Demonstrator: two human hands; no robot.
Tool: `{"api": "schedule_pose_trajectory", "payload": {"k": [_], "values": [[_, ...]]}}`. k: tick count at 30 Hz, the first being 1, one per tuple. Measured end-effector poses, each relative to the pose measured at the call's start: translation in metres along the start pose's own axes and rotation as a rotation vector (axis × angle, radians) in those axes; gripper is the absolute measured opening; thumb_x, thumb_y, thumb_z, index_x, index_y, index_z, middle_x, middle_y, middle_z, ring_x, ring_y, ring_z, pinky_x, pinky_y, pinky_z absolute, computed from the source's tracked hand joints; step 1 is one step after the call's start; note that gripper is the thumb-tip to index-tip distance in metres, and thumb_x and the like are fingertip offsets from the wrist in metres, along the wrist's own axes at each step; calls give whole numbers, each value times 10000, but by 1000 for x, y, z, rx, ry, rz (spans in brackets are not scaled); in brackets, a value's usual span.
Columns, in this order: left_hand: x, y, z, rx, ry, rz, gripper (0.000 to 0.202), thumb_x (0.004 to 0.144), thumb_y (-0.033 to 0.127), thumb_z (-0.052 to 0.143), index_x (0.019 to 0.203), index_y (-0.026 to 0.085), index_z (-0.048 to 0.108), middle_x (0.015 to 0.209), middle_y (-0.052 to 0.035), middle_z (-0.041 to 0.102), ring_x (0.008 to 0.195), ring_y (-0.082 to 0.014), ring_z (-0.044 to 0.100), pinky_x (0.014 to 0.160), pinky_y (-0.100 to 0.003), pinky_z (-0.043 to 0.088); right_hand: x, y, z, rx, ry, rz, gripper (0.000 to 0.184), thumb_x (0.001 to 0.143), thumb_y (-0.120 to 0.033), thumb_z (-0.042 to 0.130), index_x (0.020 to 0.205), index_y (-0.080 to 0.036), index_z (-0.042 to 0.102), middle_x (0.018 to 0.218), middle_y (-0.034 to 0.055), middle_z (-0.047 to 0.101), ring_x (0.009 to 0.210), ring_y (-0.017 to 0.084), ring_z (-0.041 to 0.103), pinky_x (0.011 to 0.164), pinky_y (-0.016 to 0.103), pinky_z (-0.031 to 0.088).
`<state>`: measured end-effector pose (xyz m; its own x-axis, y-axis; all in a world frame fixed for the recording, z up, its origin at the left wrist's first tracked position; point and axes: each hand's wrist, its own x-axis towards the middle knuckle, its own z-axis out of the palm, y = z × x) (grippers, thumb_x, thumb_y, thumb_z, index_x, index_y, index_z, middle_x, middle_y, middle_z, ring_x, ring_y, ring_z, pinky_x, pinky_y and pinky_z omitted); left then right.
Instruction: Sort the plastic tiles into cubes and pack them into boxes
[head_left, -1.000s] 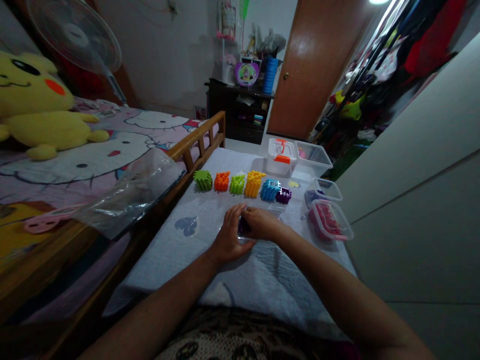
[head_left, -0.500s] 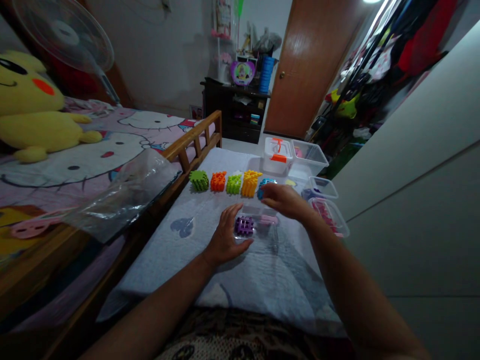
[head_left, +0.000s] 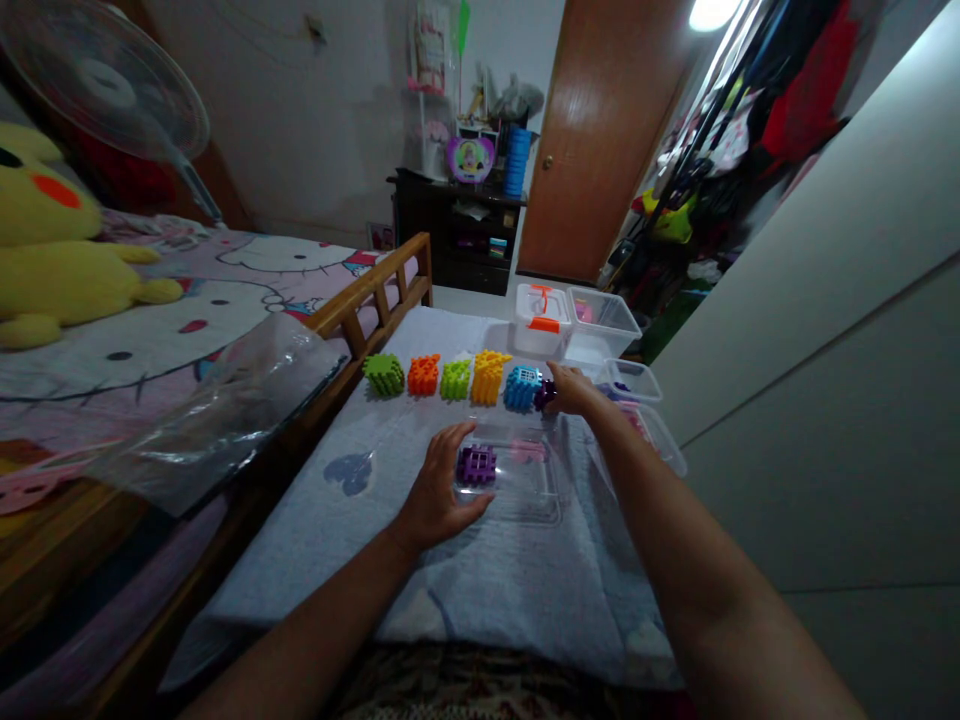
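Observation:
My left hand (head_left: 444, 488) steadies the left end of a clear plastic container (head_left: 525, 510), thumb and fingers spread around its sides. Inside, at the left, lies a purple lattice block stack (head_left: 477, 464); something pink shows through the far right part. My right hand (head_left: 574, 388) grips dark purple blocks (head_left: 545, 395) at the right side of a blue block stack (head_left: 523, 387). Further left in the same row stand a yellow stack (head_left: 489, 378), a lime stack (head_left: 455, 380), an orange stack (head_left: 424, 375) and a green stack (head_left: 384, 375).
A white lidded box (head_left: 540, 325) with orange clips stands behind, beside an open clear bin (head_left: 606, 322). Smaller clear containers (head_left: 634, 380) hold pieces at the right, partly behind my right forearm. A wooden bed rail (head_left: 375, 295) borders the left; a white cabinet (head_left: 825, 400) borders the right.
My right hand has shifted from over the blue stack to its right side, and dark purple blocks now show in its fingers. My left hand stays at the container. The camera view has shifted slightly.

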<state>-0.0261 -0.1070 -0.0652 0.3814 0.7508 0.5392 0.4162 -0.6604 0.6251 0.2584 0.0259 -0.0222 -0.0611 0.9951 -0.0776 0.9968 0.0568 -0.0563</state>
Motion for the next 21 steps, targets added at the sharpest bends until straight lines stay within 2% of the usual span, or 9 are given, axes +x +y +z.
{"api": "schedule_pose_trajectory", "payload": {"k": [3, 7, 13, 21], "values": [[0, 1, 0, 6, 4, 4, 864, 756, 252, 730, 1478, 243, 257, 1417, -159, 431, 1331, -345, 424, 1079, -561, 401, 8, 1, 3, -16, -29, -5, 992, 567, -337, 874, 1428, -200, 401, 1402, 164, 562, 1290, 357, 508, 1019, 421, 436], [0, 1, -1, 15, 9, 11, 868, 752, 253, 723, 1483, 239, 257, 1406, -158, 444, 1325, -345, 436, 1093, -565, 384, 11, 1, 6, -34, -61, 4, 921, 601, -382, 843, 1403, -195, 433, 1298, 166, 637, 1189, 354, 594, 946, 402, 474], [0, 1, -1, 2, 6, 24, 866, 754, 238, 716, 1484, 244, 251, 1406, -157, 435, 1320, -338, 432, 1096, -568, 378, 11, 1, 7, -27, -65, -1, 933, 659, -339, 791, 1465, -146, 362, 1262, 194, 658, 1139, 336, 633, 893, 366, 494], [0, 0, -2, 1, -3, 24, 856, 762, 242, 700, 1486, 243, 244, 1404, -160, 431, 1320, -344, 426, 1087, -572, 381, 7, 2, 8, 8, -61, -44, 932, 687, -274, 775, 1487, -104, 328, 1327, 198, 621, 1178, 300, 620, 925, 316, 477]]}}
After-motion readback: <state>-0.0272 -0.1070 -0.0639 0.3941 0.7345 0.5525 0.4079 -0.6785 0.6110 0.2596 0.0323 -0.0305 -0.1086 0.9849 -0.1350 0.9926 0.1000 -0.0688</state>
